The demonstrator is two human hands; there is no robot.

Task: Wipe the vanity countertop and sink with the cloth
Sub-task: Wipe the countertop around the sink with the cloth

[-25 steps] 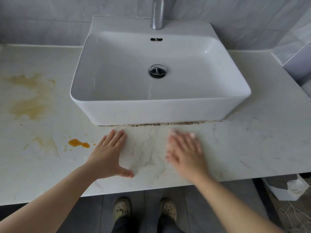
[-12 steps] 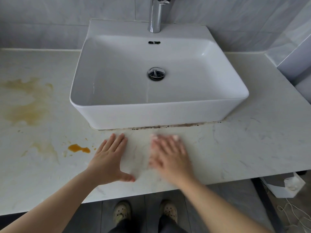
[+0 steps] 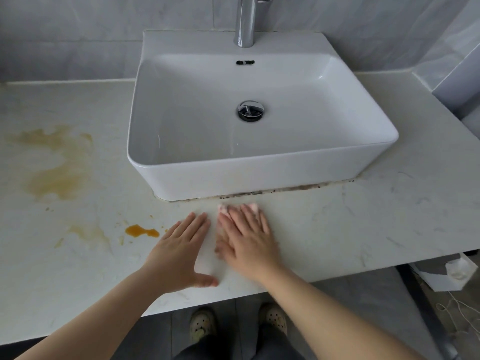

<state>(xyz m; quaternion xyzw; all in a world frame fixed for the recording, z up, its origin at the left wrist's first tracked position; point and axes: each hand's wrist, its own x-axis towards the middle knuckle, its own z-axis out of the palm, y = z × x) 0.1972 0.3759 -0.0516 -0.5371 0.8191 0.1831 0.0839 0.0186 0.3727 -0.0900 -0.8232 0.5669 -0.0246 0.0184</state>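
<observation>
Grey tiled wall behind, pale marbled worktop (image 3: 376, 229) in front, seen from the head view only. White rectangular sink (image 3: 259, 175) sits on top of the worktop, chrome tap (image 3: 245, 22) at its back edge, drain plug (image 3: 251, 111) in the basin middle. Dark grime line (image 3: 285, 190) runs along the sink's front base. Left of the sink: big faded yellow-brown stain (image 3: 57, 165); front-left of the sink: small bright orange puddle (image 3: 141, 231) plus faint smears around it.

Left hand (image 3: 181, 253) lies flat on the worktop just in front of the sink, palm down, fingers together, thumb spread wide, holding nothing visible. Right hand (image 3: 246, 240) flat just beside it, nearly touching, also in front of the sink, blurred. It presses down on a pale pinkish-white cloth (image 3: 253, 207); only a bit of cloth peeks out past the fingertips, close to the grime line. Fingers extended over the cloth, not curled.

Below the worktop edge: grey floor, two light-coloured shoes (image 3: 272, 320), dark trousers. Front-right of the sink, on the floor: crumpled white paper (image 3: 452, 276).
</observation>
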